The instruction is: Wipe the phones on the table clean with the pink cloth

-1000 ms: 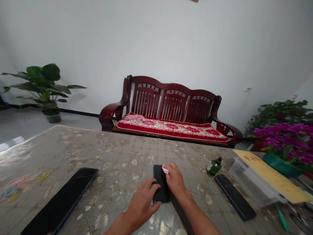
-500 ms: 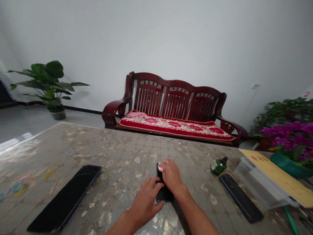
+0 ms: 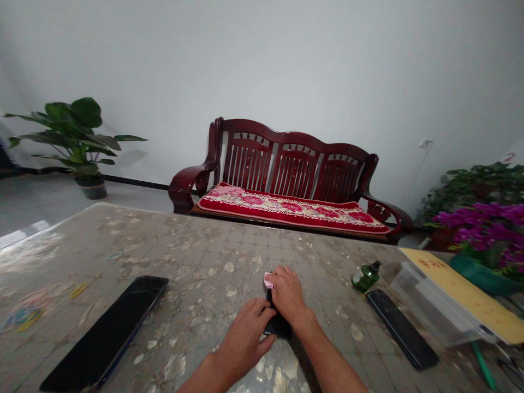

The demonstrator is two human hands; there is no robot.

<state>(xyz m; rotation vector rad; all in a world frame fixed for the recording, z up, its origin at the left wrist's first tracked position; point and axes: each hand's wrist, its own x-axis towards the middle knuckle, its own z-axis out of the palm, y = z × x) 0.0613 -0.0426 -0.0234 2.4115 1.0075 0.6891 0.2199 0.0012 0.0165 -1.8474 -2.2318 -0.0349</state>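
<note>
In front of me on the table lies a slim black phone (image 3: 279, 327), mostly covered by my hands. My left hand (image 3: 248, 329) holds its near left part, thumb at the near end and fingers curled along the left edge. A small pink cloth (image 3: 268, 280) is pinched under the fingers of my right hand (image 3: 287, 292), which presses it at the phone's far end. The cloth reaches past the left edge there. How much of it lies beneath my palm is hidden.
A large black tablet (image 3: 108, 330) lies to the left, past it several coloured bands (image 3: 30, 314). On the right are a green bottle (image 3: 365, 277), a black oblong case (image 3: 402, 329), a clear plastic box (image 3: 438, 314) under a yellow sheet (image 3: 462, 292), and purple flowers (image 3: 487, 229).
The right hand with the pink cloth has shifted slightly at the phone's far end, and the cloth now sticks out further left. My left hand stays on the phone. The view has moved slightly.
</note>
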